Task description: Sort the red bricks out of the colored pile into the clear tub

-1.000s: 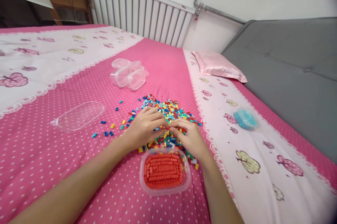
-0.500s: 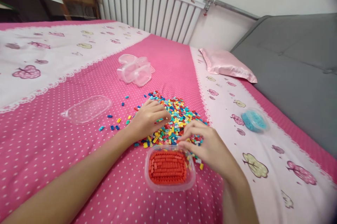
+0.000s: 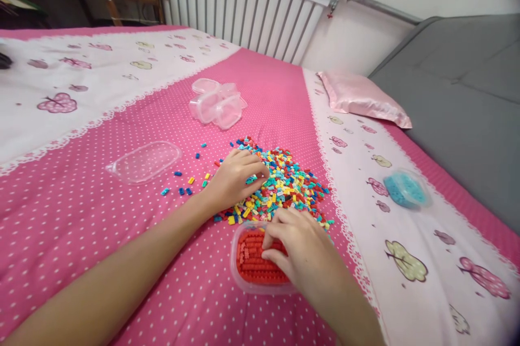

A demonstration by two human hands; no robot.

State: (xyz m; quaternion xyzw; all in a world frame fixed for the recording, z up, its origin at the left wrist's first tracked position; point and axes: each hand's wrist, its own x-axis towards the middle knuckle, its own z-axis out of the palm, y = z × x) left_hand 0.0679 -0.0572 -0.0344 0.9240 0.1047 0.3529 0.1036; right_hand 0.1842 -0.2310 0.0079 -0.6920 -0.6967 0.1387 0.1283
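A heap of small coloured toy bricks [image 3: 284,178] lies on the pink dotted sheet. My left hand [image 3: 238,175] rests at the heap's left side, fingers curled and thumb tip near them; anything between the tips is hidden. In front of the heap stands a clear plastic box [image 3: 239,284] with red bricks [image 3: 254,262] packed in neat rows. Over its right half is my right hand [image 3: 298,243], thumb and forefinger pinched together just above the red bricks. Whatever the pinch holds is too small or covered to make out.
A clear lid [image 3: 146,162] lies to the left, near a few stray bricks. Farther back is a cluster of clear containers [image 3: 219,105]. To the right sits a box of light-blue bricks [image 3: 406,189]. Beyond are a pink pillow [image 3: 365,99], grey headboard [image 3: 455,70] and white radiator [image 3: 244,7].
My right hand has moved from the heap's near edge down and left over the box of red bricks. My left hand stays at the heap. The view has shifted slightly.
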